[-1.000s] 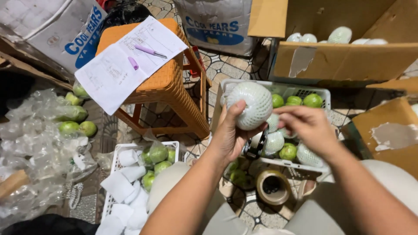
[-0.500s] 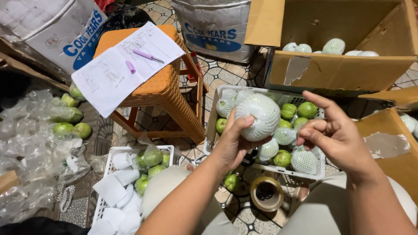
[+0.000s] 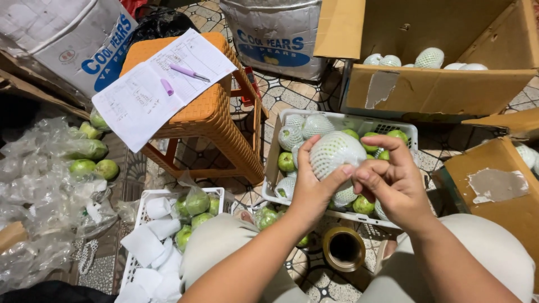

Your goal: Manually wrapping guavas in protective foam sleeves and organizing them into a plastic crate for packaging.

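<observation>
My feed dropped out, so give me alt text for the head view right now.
Both hands hold one green fruit in a white foam net over a white crate of similar fruit: left hand cups it, right hand pinches the net. An orange stool bearing papers stands at left, and cardboard boxes lie beyond.

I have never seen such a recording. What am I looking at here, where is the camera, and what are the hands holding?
There is no machine: a person works with bare hands. The single camera sits on the person's head and looks down. The left hand and the right hand together hold a round fruit in white foam netting. Below it is a white basket with green and netted fruits. On the tiled floor also stand an orange stool carrying a paper sheet and a pen, a cardboard box with wrapped fruits, and a tape roll.
</observation>
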